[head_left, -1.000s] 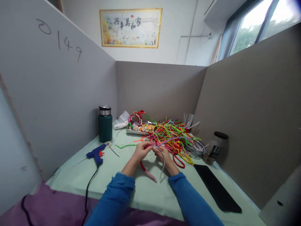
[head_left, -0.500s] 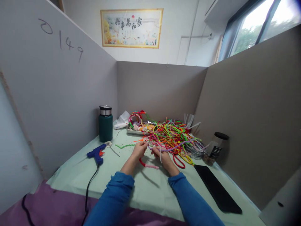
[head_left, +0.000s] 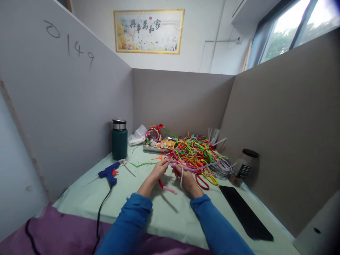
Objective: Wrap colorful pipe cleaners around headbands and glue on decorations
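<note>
Both hands are close together over the front of the table. Pinched in my left hand [head_left: 158, 170] is a red-and-pink wrapped pipe cleaner [head_left: 169, 190], whose pink end hangs below the fingers. My right hand [head_left: 185, 178] has its fingers closed around a purple pipe cleaner [head_left: 204, 167] that trails off to the right. A white strand [head_left: 182, 175] curves down over the right fingers. Between the fingertips a short stretch of purple shows; how the strands join there is too small to make out.
Behind the hands lies a heap of coloured pipe cleaners [head_left: 196, 147], beside a metal tray [head_left: 154, 150] of small pieces. A glue gun [head_left: 108, 174] and a green bottle [head_left: 119, 141] are on the left. Red-handled scissors [head_left: 202, 182], a black slab [head_left: 245, 212] and a jar [head_left: 243, 168] are on the right.
The hanging pink end has swung slightly down and left. My left hand has shifted a little to the right, and the white strand now bends in a rounder curve.
</note>
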{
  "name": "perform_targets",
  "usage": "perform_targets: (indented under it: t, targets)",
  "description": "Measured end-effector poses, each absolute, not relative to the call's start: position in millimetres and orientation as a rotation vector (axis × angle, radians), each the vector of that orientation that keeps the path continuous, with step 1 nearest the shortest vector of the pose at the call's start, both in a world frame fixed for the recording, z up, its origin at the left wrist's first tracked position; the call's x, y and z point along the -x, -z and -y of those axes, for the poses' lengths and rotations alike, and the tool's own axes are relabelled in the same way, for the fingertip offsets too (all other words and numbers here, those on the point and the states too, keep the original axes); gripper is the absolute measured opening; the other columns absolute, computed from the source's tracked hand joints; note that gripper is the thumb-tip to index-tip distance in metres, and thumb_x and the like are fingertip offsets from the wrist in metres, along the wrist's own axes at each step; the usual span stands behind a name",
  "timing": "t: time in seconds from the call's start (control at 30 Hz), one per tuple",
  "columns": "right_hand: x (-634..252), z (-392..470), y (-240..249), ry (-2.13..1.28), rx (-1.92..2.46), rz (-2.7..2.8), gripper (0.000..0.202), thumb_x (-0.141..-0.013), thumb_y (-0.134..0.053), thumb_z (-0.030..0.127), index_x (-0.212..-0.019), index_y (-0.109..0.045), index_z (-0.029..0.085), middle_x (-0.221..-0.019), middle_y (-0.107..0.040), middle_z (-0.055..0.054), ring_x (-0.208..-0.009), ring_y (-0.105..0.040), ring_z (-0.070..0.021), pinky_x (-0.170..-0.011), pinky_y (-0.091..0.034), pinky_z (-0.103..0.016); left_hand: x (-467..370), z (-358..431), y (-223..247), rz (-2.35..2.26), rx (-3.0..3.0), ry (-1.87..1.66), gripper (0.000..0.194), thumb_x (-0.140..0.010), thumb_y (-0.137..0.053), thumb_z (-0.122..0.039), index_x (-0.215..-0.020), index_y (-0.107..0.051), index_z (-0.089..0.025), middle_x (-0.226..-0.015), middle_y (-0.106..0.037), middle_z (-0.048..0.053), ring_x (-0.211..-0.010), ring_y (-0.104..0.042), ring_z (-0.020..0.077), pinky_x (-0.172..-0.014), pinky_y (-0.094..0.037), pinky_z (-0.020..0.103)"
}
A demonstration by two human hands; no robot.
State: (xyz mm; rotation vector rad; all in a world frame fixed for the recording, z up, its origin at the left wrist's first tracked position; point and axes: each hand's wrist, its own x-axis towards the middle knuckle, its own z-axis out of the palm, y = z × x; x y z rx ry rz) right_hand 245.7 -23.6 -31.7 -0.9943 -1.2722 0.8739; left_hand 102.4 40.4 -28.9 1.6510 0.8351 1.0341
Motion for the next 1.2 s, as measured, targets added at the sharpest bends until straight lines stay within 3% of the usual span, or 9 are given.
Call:
perform_targets:
  t: [0.13, 0.23, 0.37, 0.5, 0.7, 0.87, 1.2]
  targets:
    - [-245.6, 19.3, 37.1, -0.936, 0.93, 1.294, 0.04, -0.08, -0.057, 0.056, -0.066, -0.067, 0.02, -0.061, -0.055, -0.001, -0.056, -0.046, -0.0139, -0.054, -0.035, -0.027, -101.0, -39.7, 28.4, -0.867, -1.599, -1.029, 0.034, -0.08, -0.052, -0.045, -0.089, -0.065, -0.015, -0.054, -0.039, -0.005, -0.049, -0.035, 0.0091, -0.047, -0.029, 0.022]
    - [-245.6, 17.3, 40.0, -0.992, 0.911, 1.328, 0.042, -0.08, -0.056, 0.058, -0.066, -0.067, 0.02, -0.061, -0.055, -0.002, -0.055, -0.045, -0.0136, -0.054, -0.036, -0.027, -100.7, -41.0, 29.1, -0.877, -1.651, -1.064, 0.03, -0.081, -0.051, -0.037, -0.092, -0.067, -0.014, -0.056, -0.046, -0.003, -0.053, -0.042, 0.0108, -0.049, -0.033, 0.022]
    - [-245.1, 17.3, 40.2, -1.042, 0.875, 1.315, 0.04, -0.081, -0.057, 0.056, -0.069, -0.067, 0.02, -0.064, -0.057, -0.002, -0.055, -0.045, -0.0122, -0.052, -0.035, -0.025, -102.3, -44.3, 31.3, -0.825, -1.78, -1.169, 0.029, -0.08, -0.052, -0.03, -0.098, -0.068, -0.014, -0.08, -0.065, 0.004, -0.072, -0.055, 0.0149, -0.067, -0.043, 0.025]
    - [-243.0, 19.0, 37.7, -1.045, 0.862, 1.326, 0.038, -0.08, -0.058, 0.055, -0.076, -0.07, 0.019, -0.065, -0.058, -0.002, -0.054, -0.045, -0.0113, -0.052, -0.036, -0.025, -102.8, -47.4, 33.8, -0.826, -1.881, -1.18, 0.027, -0.079, -0.055, -0.032, -0.093, -0.07, -0.014, -0.089, -0.069, 0.007, -0.082, -0.059, 0.0174, -0.076, -0.044, 0.027]
    - [-242.2, 15.8, 40.4, -0.989, 0.959, 1.293, 0.036, -0.069, -0.07, 0.052, -0.078, -0.071, 0.017, -0.057, -0.055, 0.001, -0.05, -0.043, -0.0102, -0.047, -0.032, -0.023, -100.2, -50.0, 34.8, -0.946, -1.898, -1.144, 0.03, -0.08, -0.05, -0.037, -0.07, -0.066, -0.014, -0.059, -0.053, -0.001, -0.061, -0.047, 0.0126, -0.059, -0.036, 0.023]
    - [-249.8, 5.0, 47.9, -0.901, 0.982, 1.167, 0.039, -0.064, -0.072, 0.055, -0.072, -0.069, 0.017, -0.059, -0.055, 0.001, -0.05, -0.041, -0.01, -0.045, -0.031, -0.023, -100.1, -46.4, 30.4, -0.972, -1.675, -1.032, 0.043, -0.071, -0.055, -0.056, -0.073, -0.065, -0.014, -0.048, -0.037, -0.006, -0.047, -0.034, 0.0087, -0.047, -0.025, 0.022]
    - [-254.6, 9.4, 40.6, -1.056, 0.887, 1.215, 0.032, -0.064, -0.075, 0.037, -0.092, -0.073, 0.021, -0.08, -0.068, -0.003, -0.059, -0.052, -0.012, -0.054, -0.039, -0.024, -94.8, -39.6, 29.3, -0.953, -1.623, -0.752, 0.045, -0.069, -0.062, -0.055, -0.075, -0.07, -0.011, -0.043, -0.037, -0.006, -0.037, -0.025, 0.0056, -0.04, -0.016, 0.023]
